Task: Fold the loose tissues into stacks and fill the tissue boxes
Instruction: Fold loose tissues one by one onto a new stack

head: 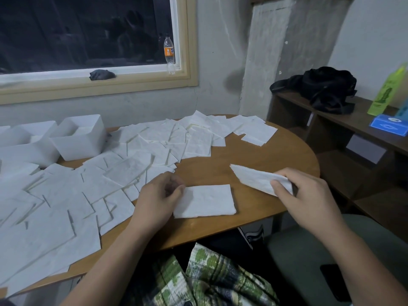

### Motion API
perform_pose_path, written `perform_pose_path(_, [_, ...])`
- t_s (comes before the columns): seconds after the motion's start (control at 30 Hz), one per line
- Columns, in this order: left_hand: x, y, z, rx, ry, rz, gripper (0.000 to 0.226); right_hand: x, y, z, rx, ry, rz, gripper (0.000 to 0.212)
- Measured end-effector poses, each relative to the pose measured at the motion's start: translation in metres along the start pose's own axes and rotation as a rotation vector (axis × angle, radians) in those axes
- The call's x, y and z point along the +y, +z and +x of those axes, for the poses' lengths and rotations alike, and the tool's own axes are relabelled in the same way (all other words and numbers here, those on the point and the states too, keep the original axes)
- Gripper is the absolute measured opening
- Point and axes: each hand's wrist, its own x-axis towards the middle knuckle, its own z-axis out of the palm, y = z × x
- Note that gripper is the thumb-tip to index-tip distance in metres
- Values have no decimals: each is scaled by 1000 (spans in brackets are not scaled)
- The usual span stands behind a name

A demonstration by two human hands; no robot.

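The round wooden tabletop (265, 155) is covered across its left and far side by loose tissues (66, 195), with open white tissue boxes (79, 140) at the far left. Both forearms reach in from the near edge. The left hand (159, 195) lies palm down, its fingers curled, its grip pinching the left edge of the folded stack (205, 200), which lies flat near the front edge. The right hand (302, 195) hovers right of the stack, its grip closed on a folded tissue (254, 177) that points left, lifted off the wood.
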Motion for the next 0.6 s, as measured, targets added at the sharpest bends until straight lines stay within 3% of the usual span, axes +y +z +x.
perform_pose_path(0.1, [16,-4,-1,-41,-7,-125,9,-25,2,13,4,-34,58,13])
perform_pose_path(0.33, [40,-15,-2,-257,-56,-503,38,-65,19,25,-102,-99,262,10])
perform_pose_path(0.47, [36,-25,-4,-261,-90,-632,19,-64,35,26,-159,-33,379,10])
perform_pose_path(0.6, [22,-30,-3,-234,-155,-575,20,-51,56,30,-139,102,359,26])
